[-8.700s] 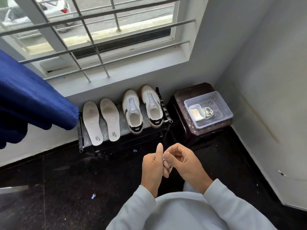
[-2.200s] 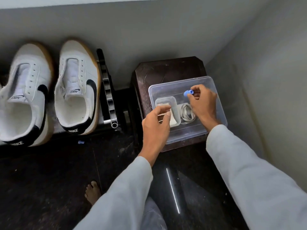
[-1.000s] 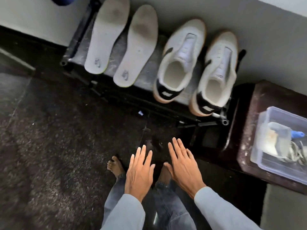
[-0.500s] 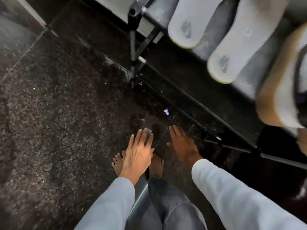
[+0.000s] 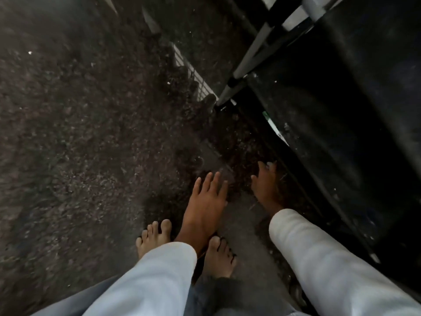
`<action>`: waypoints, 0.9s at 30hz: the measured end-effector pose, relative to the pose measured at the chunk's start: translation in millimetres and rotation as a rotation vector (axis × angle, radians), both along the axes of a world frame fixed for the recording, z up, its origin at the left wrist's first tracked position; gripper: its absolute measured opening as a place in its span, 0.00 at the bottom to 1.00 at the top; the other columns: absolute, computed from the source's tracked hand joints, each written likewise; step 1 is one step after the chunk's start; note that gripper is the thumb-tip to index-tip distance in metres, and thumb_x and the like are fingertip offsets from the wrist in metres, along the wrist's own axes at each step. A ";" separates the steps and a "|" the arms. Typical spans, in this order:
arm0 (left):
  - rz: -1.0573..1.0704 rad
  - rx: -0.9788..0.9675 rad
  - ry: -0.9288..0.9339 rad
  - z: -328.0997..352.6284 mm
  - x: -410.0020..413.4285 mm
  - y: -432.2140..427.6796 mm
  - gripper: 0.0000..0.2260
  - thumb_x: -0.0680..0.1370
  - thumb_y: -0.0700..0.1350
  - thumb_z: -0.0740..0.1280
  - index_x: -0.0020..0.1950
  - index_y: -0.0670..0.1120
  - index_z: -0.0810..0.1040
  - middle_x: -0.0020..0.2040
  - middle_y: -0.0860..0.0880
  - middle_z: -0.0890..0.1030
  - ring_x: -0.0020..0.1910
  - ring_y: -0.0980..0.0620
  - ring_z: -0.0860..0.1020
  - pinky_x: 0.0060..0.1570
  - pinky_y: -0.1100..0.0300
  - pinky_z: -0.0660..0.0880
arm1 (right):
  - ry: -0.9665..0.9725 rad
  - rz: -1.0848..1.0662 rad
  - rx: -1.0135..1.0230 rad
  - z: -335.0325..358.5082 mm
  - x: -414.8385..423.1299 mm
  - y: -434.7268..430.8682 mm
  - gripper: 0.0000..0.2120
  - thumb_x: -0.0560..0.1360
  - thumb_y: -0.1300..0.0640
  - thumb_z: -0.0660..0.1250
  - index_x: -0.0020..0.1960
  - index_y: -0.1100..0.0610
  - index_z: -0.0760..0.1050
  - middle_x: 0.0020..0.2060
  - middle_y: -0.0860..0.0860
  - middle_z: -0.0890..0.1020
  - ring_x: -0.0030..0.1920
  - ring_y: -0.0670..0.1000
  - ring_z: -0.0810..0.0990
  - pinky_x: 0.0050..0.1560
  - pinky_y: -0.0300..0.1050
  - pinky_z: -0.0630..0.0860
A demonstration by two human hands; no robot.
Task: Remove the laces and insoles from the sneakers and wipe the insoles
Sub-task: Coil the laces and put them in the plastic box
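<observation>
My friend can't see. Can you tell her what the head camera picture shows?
Two empty hands, the left hand and right hand, reach down toward a dark speckled floor, above bare feet. A metal rack leg stands at upper right.

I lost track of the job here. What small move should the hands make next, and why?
Probably lift them and the view back toward the rack: both the left hand and right hand are open and empty above the dark floor, with no sneakers or insoles in view.
</observation>
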State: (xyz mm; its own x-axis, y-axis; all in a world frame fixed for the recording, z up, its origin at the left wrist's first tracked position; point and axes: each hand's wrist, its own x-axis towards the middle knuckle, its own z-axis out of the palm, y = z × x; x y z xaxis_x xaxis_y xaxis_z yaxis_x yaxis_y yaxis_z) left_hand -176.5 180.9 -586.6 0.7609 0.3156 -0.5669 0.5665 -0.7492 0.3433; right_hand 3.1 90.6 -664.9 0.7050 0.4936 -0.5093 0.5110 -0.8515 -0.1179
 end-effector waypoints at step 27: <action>0.585 -0.509 -0.132 374.1 -0.8 -74.8 0.14 0.81 0.43 0.63 0.66 0.51 0.79 0.60 0.52 0.83 0.57 0.54 0.81 0.59 0.78 0.66 | 0.574 -1.003 0.850 455.9 -136.1 -105.3 0.06 0.84 0.60 0.65 0.56 0.52 0.80 0.46 0.50 0.88 0.46 0.49 0.87 0.49 0.40 0.84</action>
